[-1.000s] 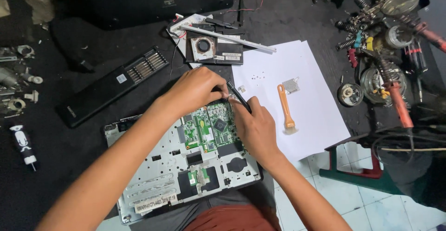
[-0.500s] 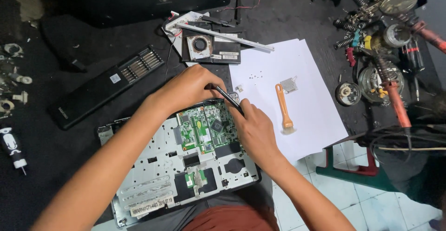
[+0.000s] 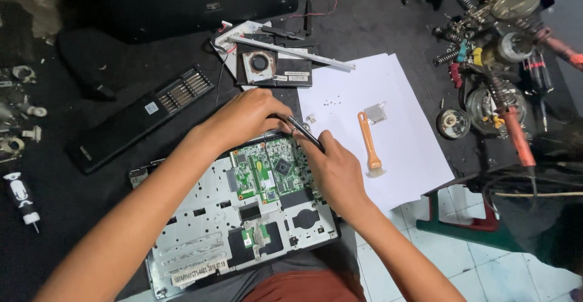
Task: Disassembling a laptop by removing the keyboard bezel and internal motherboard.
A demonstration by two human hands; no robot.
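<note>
Since the earlier frames the opened laptop chassis (image 3: 200, 229) has slid slightly toward 7 o'clock and both hands have closed in over its top edge. The right hand (image 3: 337, 171) pinches a slim dark tool (image 3: 305, 133), long axis running 10 to 4 o'clock, tip toward the left hand (image 3: 246, 117), which is curled knuckles-up, touching the tip. The green motherboard (image 3: 270, 171) lies just at 6 o'clock of both, the right hand nearer.

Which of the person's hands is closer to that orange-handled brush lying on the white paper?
Right. The right hand lies just left of the orange-handled brush; the left hand is farther left.
</note>
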